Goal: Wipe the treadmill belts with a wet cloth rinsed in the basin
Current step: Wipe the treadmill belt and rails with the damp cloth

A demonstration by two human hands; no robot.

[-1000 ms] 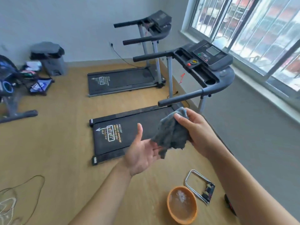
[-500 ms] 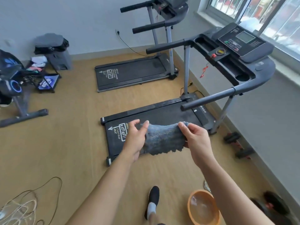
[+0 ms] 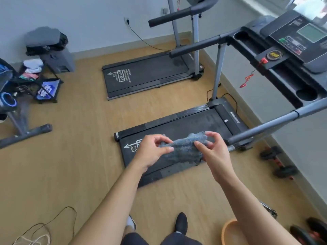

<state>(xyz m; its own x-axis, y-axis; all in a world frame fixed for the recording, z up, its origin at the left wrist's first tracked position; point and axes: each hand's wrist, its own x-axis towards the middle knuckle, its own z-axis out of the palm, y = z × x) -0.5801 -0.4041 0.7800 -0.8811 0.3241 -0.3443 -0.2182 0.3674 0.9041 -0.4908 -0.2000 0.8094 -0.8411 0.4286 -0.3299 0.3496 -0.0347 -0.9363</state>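
Basin (image 3: 227, 228): orange, being partly hidden on the floor behind the right forearm.

Cloth (image 3: 185, 149): grey, being held stretched in the air above the near treadmill belt (image 3: 185, 126). It is being pinched at one end by the left hand (image 3: 150, 152) and at the other by the right hand (image 3: 215, 152), fingers curled onto its edges. It is being judged soft, limp, light and damp, and is best gripped by bunched edges.

Far treadmill belt (image 3: 150, 75): lying beyond, well apart.

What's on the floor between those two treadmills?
The head view shows bare wooden floor between the far treadmill and the near treadmill, apart from a black cord looping by the near one's front end.
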